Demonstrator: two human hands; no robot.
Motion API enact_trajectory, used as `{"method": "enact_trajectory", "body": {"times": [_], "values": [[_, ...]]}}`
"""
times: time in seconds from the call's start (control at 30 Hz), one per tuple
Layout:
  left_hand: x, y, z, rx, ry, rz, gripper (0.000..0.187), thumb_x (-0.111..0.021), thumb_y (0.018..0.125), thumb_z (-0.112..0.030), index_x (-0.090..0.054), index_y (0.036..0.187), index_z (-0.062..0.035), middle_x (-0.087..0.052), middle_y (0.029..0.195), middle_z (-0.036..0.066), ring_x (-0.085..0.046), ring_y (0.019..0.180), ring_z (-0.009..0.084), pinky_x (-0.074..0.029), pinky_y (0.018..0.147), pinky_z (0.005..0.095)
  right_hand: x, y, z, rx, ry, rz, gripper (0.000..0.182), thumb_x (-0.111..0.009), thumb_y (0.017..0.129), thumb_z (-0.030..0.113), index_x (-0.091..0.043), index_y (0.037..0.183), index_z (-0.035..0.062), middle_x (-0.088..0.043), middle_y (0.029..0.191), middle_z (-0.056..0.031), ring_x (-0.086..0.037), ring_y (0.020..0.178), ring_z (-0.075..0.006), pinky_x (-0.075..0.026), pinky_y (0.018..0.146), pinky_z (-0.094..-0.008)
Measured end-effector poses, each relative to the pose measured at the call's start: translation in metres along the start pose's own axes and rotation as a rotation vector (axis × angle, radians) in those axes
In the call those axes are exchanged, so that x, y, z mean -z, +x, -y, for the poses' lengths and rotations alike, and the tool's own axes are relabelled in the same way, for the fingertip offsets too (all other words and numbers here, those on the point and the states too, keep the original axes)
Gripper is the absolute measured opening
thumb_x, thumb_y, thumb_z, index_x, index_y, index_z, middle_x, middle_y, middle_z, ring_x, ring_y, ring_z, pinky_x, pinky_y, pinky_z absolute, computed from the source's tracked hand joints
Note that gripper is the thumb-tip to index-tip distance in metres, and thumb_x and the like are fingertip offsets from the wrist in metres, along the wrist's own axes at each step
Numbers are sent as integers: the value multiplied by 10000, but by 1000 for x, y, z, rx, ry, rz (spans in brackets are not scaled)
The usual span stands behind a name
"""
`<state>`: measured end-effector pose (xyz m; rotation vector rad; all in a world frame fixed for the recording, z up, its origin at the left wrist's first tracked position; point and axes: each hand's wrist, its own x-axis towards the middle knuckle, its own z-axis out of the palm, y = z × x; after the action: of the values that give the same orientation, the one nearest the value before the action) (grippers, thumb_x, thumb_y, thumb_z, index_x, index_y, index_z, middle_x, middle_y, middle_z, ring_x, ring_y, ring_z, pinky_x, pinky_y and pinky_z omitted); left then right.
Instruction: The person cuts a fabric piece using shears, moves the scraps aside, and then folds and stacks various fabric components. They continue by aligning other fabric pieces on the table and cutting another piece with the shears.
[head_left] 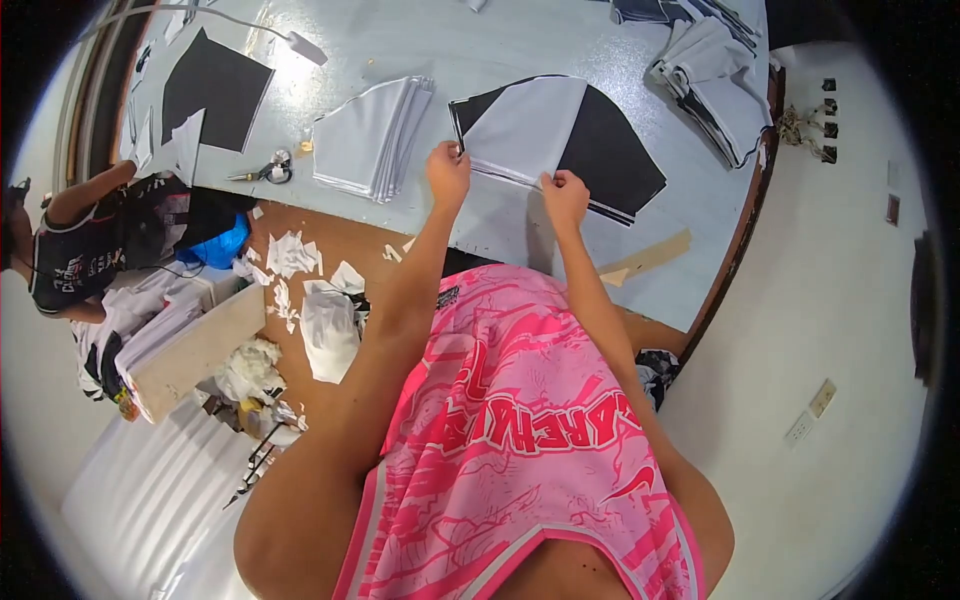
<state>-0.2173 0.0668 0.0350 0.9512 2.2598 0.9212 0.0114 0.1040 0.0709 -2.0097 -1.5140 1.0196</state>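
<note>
A light grey fabric piece lies over a stack of black fabric pieces, which shows on both sides of it. My left hand is closed in a pinch at the near left corner of the grey piece, beside the black edges. Farther right along the same near edge, my right hand pinches the grey piece between thumb and fingers. Just left of my hands sits a neat pile of light grey fabric pieces. The fingertips partly hide the gripped edges.
Scissors lie near the front edge of the table. Folded fabric stacks occupy the right side, and a black panel the left. Another person is at the left. Scraps litter the floor.
</note>
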Motion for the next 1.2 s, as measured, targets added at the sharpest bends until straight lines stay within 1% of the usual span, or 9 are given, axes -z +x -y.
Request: {"method": "enact_trajectory", "body": {"times": [0.1, 0.2, 0.37, 0.53, 0.7, 0.8, 0.83, 0.97, 1.2], "values": [[23, -38, -57, -454, 384, -53, 513, -815, 750, -157, -654, 1227, -61, -670, 1167, 151, -627, 1125, 312, -504, 914, 398, -9, 10, -8, -77, 150, 46, 277, -800, 811, 252, -737, 899, -2, -700, 720, -73, -680, 637, -204, -533, 633, -345], [16, -71, -96, -658, 450, -6, 582, -806, 726, -147, -633, 1280, -111, -614, 1281, 142, -541, 1228, 345, -442, 1007, 427, 0, 9, 19, -230, 464, 187, 235, -793, 827, 214, -729, 877, -7, -683, 721, -45, -645, 601, -149, -507, 576, -307], [6, -65, -85, -476, 281, -9, 514, -771, 743, -101, -666, 1245, -133, -620, 1272, 129, -535, 1219, 358, -422, 1021, 464, 41, -15, 94, -314, 713, 302, 158, -770, 859, 156, -719, 859, 7, -659, 712, -27, -611, 571, -97, -444, 494, -238], [106, -85, -68, -445, 17, -32, 364, -676, 801, -6, -714, 1159, -65, -671, 1135, 163, -634, 1081, 323, -519, 898, 408, 77, -53, 149, -398, 914, 451, 150, -781, 849, 133, -640, 817, 92, -570, 718, 21, -567, 594, -87, -428, 495, -235], [218, -89, -75, -243, 155, 71, 330, -638, 871, 5, -703, 1192, -36, -704, 1031, 183, -690, 817, 302, -551, 716, 376, 63, -86, 174, -472, 937, 653, 78, -732, 887, 176, -696, 911, 111, -604, 882, 43, -557, 832, -96, -498, 729, -324], [257, -67, -83, -176, 176, -2, 310, -614, 909, 8, -710, 1200, -36, -724, 1011, 163, -696, 741, 238, -545, 669, 340, 38, -91, 187, -356, 1054, 688, 78, -743, 882, 147, -695, 913, 93, -603, 861, 40, -557, 799, -93, -501, 743, -312], [265, -60, -94, -40, 5, 49, 286, -598, 940, 6, -707, 1204, -13, -722, 1070, 150, -699, 758, 166, -557, 651, 307, 39, -89, 190, -343, 1063, 689, 78, -743, 882, 147, -695, 913, 93, -603, 861, 40, -557, 799, -93, -501, 743, -312], [264, -35, -121, -228, -253, -60, 297, -591, 936, 45, -699, 1210, 4, -689, 1202, 152, -718, 911, 177, -596, 745, 290, 45, -81, 209, -119, 1038, 603, 124, -781, 866, 134, -701, 927, 61, -627, 848, 21, -585, 803, -82, -507, 753, -285], [193, 2, -36, -480, 35, -104, 321, -635, 904, 45, -738, 1183, -74, -666, 1285, 189, -680, 1116, 277, -543, 954, 351, 0, -64, 141, -200, 844, 496, 214, -813, 850, 208, -732, 928, 25, -685, 844, -11, -631, 767, -89, -498, 645, -258]]}}
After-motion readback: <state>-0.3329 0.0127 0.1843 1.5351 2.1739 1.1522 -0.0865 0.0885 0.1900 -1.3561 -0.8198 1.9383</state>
